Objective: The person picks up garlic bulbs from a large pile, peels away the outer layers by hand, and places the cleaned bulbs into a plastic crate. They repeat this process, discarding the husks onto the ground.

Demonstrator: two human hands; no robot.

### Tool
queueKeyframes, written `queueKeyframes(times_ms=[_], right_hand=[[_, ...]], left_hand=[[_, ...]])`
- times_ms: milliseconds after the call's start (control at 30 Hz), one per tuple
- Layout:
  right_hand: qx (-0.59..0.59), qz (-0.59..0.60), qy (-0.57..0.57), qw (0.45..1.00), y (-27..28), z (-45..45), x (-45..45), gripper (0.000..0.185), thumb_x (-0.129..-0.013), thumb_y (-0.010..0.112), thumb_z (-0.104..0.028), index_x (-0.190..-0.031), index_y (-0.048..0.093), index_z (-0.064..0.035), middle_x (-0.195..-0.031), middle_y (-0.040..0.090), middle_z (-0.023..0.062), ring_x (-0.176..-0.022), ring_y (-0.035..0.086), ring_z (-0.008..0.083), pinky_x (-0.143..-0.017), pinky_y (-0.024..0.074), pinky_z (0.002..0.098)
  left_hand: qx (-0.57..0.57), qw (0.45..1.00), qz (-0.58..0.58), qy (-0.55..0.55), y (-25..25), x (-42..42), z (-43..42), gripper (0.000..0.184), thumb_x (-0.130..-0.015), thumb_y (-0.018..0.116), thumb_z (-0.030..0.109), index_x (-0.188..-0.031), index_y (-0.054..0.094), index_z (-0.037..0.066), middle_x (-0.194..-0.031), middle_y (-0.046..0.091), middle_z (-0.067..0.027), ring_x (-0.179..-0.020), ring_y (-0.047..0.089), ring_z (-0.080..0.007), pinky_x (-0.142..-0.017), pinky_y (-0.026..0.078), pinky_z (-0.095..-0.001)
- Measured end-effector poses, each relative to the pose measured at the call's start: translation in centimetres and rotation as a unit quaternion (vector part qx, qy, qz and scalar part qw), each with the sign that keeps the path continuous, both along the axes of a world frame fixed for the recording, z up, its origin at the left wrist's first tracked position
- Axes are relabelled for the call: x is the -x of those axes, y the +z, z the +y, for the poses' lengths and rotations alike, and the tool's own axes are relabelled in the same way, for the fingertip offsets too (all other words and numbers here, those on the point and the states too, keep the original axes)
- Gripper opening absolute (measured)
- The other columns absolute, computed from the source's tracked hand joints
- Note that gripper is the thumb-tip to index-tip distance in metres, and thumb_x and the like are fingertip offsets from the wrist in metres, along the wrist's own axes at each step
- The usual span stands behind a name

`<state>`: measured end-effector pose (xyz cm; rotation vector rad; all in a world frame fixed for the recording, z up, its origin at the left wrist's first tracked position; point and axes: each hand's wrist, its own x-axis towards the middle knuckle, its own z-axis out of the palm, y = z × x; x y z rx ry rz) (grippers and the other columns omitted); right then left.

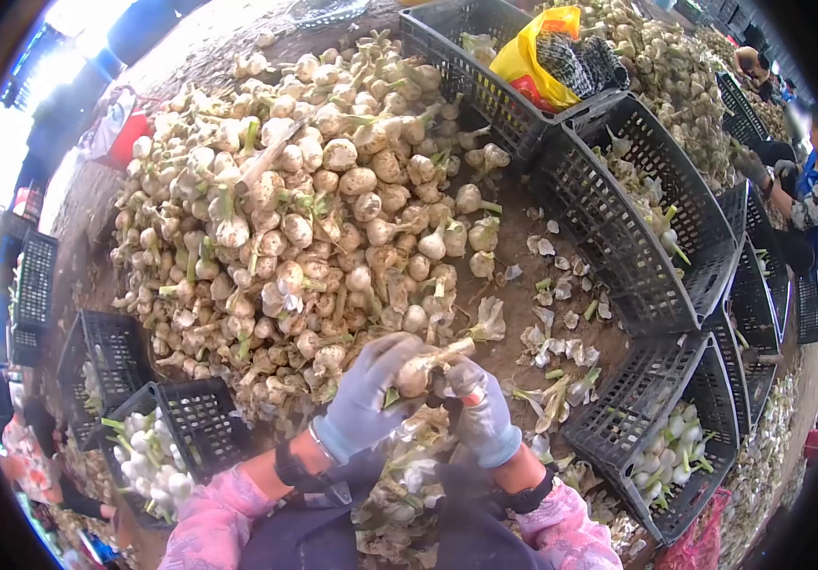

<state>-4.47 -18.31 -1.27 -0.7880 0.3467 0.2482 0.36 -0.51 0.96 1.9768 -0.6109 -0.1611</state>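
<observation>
Pink sleeves [214, 518] lie near; gloved left hand [363, 394] and right hand [480, 408] pinch a garlic bulb [415, 377]. A heap [276, 218] rises far left.

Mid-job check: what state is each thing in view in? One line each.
Left hand: gloved, closed around the bulb.
Right hand: gloved, fingers curled beside the bulb; exact grip unclear.
Garlic bulb: held, stem attached, skin soiled.
Garlic heap: loose, bulbs soiled.
Lower-right crate: partly filled, pale bulbs.
Lower-left crate: holding pale bulbs.
Yellow bag: open, in a crate.
</observation>
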Motion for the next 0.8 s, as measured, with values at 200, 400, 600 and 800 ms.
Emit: queueKeyframes(times_ms=[200,400,600,800], right_hand=[[0.061,0.062,-0.039,0.995,0.7,1.1,0.2,0.026,-0.091,0.072,-0.024,-0.103,0.065,-0.0014,-0.083,0.063,-0.0008,-0.069,0.053,0.0058,-0.062,0.0422,0.0212],[0.04,0.068,-0.042,0.996,0.4,0.8,0.5,0.022,-0.09,0.073,-0.02,-0.099,0.067,-0.0007,-0.085,0.065,0.0013,-0.07,0.055,0.0073,-0.063,0.0441,0.0225],[-0.046,0.018,-0.03,0.998,0.9,0.5,0.9,0.021,-0.093,0.067,-0.013,-0.108,0.066,0.0025,-0.097,0.068,0.0057,-0.081,0.062,0.0112,-0.073,0.0505,0.0247],[0.054,-0.012,-0.003,0.998,1.4,0.2,0.8,0.025,-0.094,0.063,-0.004,-0.117,0.065,0.0037,-0.103,0.068,0.0057,-0.088,0.063,0.0123,-0.081,0.0524,0.0268]], left_hand=[[-0.079,0.989,-0.125,-0.021,-0.3,0.3,-0.1,0.07,-0.072,0.08,0.009,-0.136,0.053,0.014,-0.132,0.052,-0.0183,-0.115,0.056,-0.0375,-0.093,0.048,-0.0426],[-0.067,0.992,-0.106,-0.019,-0.2,0.7,-0.2,0.065,-0.071,0.08,0.009,-0.132,0.057,0.012,-0.128,0.056,-0.0173,-0.113,0.057,-0.0363,-0.091,0.049,-0.0424],[-0.005,0.999,-0.049,-0.018,0.4,0.2,-0.2,0.071,-0.065,0.082,0.003,-0.131,0.057,0.011,-0.128,0.056,-0.0169,-0.109,0.06,-0.0369,-0.09,0.052,-0.0412],[0.018,0.999,-0.039,-0.008,1.1,0.0,-0.2,0.069,-0.066,0.082,0.003,-0.131,0.056,0.007,-0.124,0.058,-0.0165,-0.109,0.061,-0.0349,-0.091,0.052,-0.0399]])
